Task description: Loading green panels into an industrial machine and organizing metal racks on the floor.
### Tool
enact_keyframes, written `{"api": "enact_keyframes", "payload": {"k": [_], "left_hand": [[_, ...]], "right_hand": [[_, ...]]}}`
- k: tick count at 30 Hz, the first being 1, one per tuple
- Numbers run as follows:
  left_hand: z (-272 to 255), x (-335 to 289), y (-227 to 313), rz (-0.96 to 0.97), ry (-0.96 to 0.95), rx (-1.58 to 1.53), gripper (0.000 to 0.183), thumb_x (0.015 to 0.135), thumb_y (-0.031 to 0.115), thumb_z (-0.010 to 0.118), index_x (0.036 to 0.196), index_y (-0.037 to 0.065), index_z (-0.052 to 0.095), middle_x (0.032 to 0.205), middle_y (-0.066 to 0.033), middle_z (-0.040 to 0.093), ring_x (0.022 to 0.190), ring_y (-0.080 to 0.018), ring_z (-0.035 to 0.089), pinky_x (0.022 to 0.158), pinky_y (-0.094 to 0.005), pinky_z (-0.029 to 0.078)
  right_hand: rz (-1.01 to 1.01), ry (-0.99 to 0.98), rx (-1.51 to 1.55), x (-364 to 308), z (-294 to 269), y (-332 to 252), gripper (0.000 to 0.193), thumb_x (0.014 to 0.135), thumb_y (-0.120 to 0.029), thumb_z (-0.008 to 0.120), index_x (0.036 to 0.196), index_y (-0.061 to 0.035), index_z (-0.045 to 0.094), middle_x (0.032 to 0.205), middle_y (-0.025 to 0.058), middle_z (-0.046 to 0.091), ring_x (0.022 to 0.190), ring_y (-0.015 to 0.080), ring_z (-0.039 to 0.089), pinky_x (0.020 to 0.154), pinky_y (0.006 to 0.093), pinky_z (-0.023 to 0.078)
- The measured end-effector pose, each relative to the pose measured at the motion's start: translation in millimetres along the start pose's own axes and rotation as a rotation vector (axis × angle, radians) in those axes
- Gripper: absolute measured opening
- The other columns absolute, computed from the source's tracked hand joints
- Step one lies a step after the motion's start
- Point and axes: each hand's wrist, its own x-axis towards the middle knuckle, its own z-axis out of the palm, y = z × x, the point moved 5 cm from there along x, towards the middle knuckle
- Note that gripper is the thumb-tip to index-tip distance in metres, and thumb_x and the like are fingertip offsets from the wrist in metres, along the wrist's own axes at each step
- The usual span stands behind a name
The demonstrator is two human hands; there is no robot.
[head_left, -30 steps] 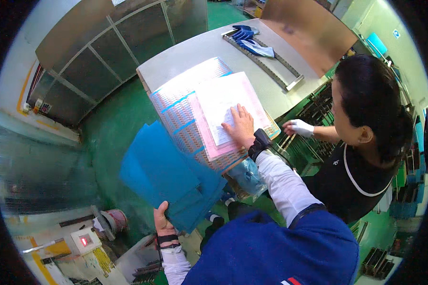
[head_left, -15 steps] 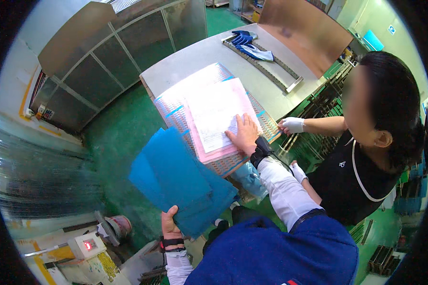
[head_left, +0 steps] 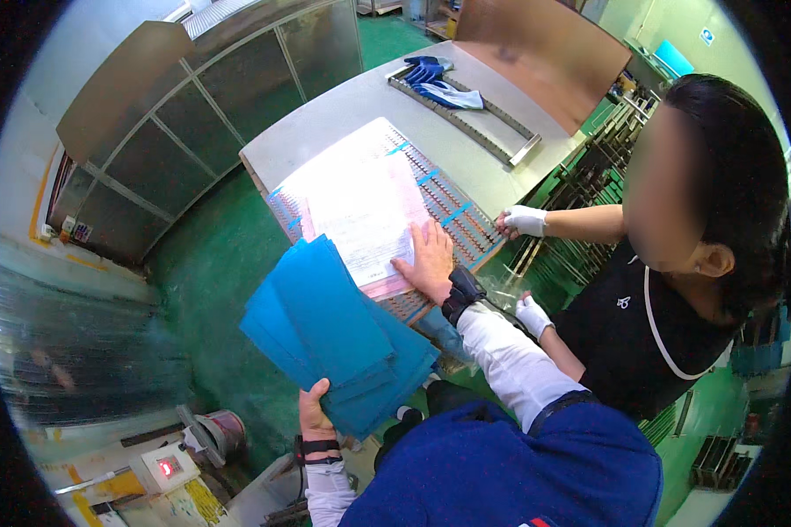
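My left hand (head_left: 315, 411) grips the near edge of a fanned stack of blue sheets (head_left: 325, 325), thumb on top. The stack's far edge overlaps the near left of a flat panel (head_left: 466, 227) with rows of small copper-coloured parts and blue strips. On that panel lie a printed white paper (head_left: 360, 233) and a pink sheet (head_left: 406, 186), the pink one mostly covered. My right hand (head_left: 429, 262) rests on the papers' right side, palm down, fingers spread. Beside the panel's right corner is a co-worker's hand in a white fingerless glove (head_left: 526, 221).
A grey table (head_left: 316, 123) carries a metal frame (head_left: 466, 114) and blue-and-white work gloves (head_left: 444, 83). The co-worker (head_left: 650, 325) stands close on my right, near racks of metal bars (head_left: 589, 180). A bucket (head_left: 224, 432) stands lower left on the green floor (head_left: 206, 290).
The papers have slid left across the panel toward the blue sheets, and my right hand has shifted slightly left. More of the panel's right side shows. My left hand still holds the stack.
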Motion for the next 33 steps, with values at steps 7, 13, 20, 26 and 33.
{"api": "enact_keyframes", "payload": {"k": [7,13,20,26,33], "left_hand": [[-10,-2,3,0.011,0.051,0.025,0.063,0.074,0.008,0.068,0.132,0.003,0.044,0.122,-0.0146,0.057,0.105,-0.0342,0.059,0.092,-0.0513,0.050],[-28,-6,2,0.033,0.036,-0.025,0.066,0.073,0.006,0.068,0.134,0.002,0.043,0.123,-0.0132,0.056,0.108,-0.0310,0.057,0.094,-0.0449,0.048],[-53,-7,4,0.037,0.054,-0.089,0.061,0.076,0.007,0.068,0.131,0.002,0.044,0.122,-0.0160,0.057,0.107,-0.0362,0.059,0.093,-0.0550,0.048],[-50,-12,8,0.050,0.045,-0.109,0.059,0.077,0.007,0.069,0.130,0.002,0.045,0.121,-0.0163,0.058,0.105,-0.0360,0.059,0.093,-0.0549,0.048],[-48,-22,10,0.022,0.027,-0.158,0.064,0.075,0.002,0.069,0.133,0.003,0.043,0.123,-0.0159,0.055,0.106,-0.0345,0.059,0.090,-0.0515,0.051]], "right_hand": [[0.062,0.057,-0.004,6,-18,-3,0.088,0.070,-0.046,0.075,0.138,-0.0041,0.038,0.142,0.0294,0.031,0.135,0.0424,0.026,0.109,0.0518,0.021],[0.007,0.043,-0.016,11,-32,-13,0.087,0.070,-0.044,0.076,0.137,-0.0045,0.038,0.143,0.0287,0.031,0.134,0.0418,0.026,0.109,0.0526,0.020],[-0.025,0.045,0.008,9,-32,-22,0.085,0.067,-0.040,0.079,0.135,-0.0055,0.041,0.143,0.0269,0.033,0.136,0.0408,0.025,0.110,0.0511,0.020],[-0.076,0.011,-0.019,1,-29,-32,0.078,0.069,-0.042,0.077,0.131,-0.0060,0.046,0.139,0.0249,0.038,0.133,0.0408,0.030,0.110,0.0502,0.021],[-0.095,0.005,0.039,0,-38,-47,0.078,0.070,-0.044,0.076,0.132,-0.0062,0.046,0.140,0.0233,0.039,0.132,0.0403,0.032,0.110,0.0502,0.022]]}}
